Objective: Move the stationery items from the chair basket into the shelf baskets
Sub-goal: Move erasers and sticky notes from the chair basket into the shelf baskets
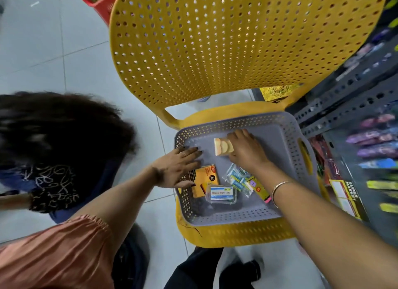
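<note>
A grey perforated basket (286, 138) sits on the seat of a yellow plastic chair (215, 52). Inside lie a small cream and orange packet (223, 147), an orange box (203, 179), a clear plastic box with a blue and white label (221, 194), a clear bag of small blue items (238, 176) and a yellow marker with a pink end (259, 190). My right hand (247, 147) reaches into the basket, fingers closed around the cream packet. My left hand (179, 167) rests flat, fingers spread, on the basket's left rim and the orange box.
A grey metal shelf (355, 95) with blurred hanging packets stands to the right of the chair. A red basket (101, 2) sits on the tiled floor at the far left. Another person's dark hair and patterned sleeve (53, 181) are close on the left.
</note>
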Motion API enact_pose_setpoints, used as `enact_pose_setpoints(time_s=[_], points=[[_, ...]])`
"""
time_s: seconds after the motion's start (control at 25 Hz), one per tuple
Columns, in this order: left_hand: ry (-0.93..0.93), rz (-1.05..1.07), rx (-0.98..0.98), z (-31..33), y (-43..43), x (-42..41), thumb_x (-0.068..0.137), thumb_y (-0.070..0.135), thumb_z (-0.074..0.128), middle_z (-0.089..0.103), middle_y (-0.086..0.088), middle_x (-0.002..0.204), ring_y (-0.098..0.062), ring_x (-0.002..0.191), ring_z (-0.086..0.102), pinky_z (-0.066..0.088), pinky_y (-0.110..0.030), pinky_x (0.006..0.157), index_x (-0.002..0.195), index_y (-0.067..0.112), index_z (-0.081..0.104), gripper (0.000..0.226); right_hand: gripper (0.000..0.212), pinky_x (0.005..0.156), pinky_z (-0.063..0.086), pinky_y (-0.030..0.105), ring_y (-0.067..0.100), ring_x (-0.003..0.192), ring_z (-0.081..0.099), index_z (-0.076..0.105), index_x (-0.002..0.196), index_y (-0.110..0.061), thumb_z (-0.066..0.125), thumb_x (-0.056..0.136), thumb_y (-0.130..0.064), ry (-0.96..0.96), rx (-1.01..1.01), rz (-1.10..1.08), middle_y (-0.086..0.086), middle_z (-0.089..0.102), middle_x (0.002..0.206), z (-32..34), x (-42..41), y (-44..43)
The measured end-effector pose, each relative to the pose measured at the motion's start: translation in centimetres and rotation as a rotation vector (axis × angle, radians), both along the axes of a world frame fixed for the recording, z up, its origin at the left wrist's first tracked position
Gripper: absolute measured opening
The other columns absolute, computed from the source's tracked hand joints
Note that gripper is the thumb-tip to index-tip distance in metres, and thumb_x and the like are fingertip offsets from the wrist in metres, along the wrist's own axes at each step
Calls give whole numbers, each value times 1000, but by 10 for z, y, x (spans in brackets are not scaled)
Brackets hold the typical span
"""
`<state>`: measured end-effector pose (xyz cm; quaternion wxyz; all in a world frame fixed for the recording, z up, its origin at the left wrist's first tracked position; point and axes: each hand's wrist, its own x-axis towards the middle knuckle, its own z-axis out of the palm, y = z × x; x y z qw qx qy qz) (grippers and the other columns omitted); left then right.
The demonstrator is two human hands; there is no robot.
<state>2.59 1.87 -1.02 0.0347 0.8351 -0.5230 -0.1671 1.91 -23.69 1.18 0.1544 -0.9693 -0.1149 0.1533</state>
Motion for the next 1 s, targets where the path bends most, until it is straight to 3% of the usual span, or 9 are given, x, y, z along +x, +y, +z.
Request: enact_pose_setpoints(time_s=[0.24, 0.48, 0.68, 0.8, 0.92, 1.0], points=[[-67, 72, 75, 21, -13, 2, 90, 68, 12, 38, -23, 142, -38, 131, 33, 25, -52, 103, 137, 3, 43, 85, 44, 80, 46, 46, 37, 110, 46, 52, 111, 0, 68, 72, -12, -132, 130, -108, 21, 52, 113, 58, 3, -34], [-219, 59, -111, 119, -89, 40, 89, 69, 13, 45, -25, 136, -38, 125, 43, 42, -50, 93, 126, -2, 52, 89, 42, 74, 49, 43, 33, 105, 49, 55, 108, -5, 65, 74, -27, -372, 61, -229, 17, 57, 106, 201, 7, -87], [-303, -28, -275, 216, -171, 52, 91, 64, 23, 39, -23, 141, -35, 129, 38, 40, -48, 96, 131, 0, 47, 80, 49, 80, 51, 41, 28, 101, 52, 55, 106, -12, 46, 70, -43, -569, -22, -276, 10, 58, 102, 331, -8, -120], [-365, -129, -349, 268, -221, 53, 89, 60, 35, 38, -23, 142, -34, 130, 36, 38, -47, 99, 131, -1, 47, 75, 50, 82, 51, 41, 27, 101, 53, 56, 106, -15, 45, 68, -47, -643, -2, -346, 8, 59, 101, 399, -26, -143], [-411, -198, -398, 306, -274, 49, 90, 61, 28, 47, -24, 135, -34, 123, 46, 40, -41, 97, 125, -4, 52, 78, 48, 81, 49, 40, 26, 101, 53, 57, 104, -17, 46, 70, -48, -684, -38, -440, 6, 59, 101, 447, -57, -173], [-384, -258, -458, 327, -312, 42, 89, 59, 34, 47, -24, 134, -34, 124, 45, 31, -37, 103, 125, -6, 51, 77, 41, 79, 48, 40, 26, 102, 53, 57, 104, -16, 54, 73, -43, -685, -90, -526, 6, 59, 102, 469, -85, -199]])
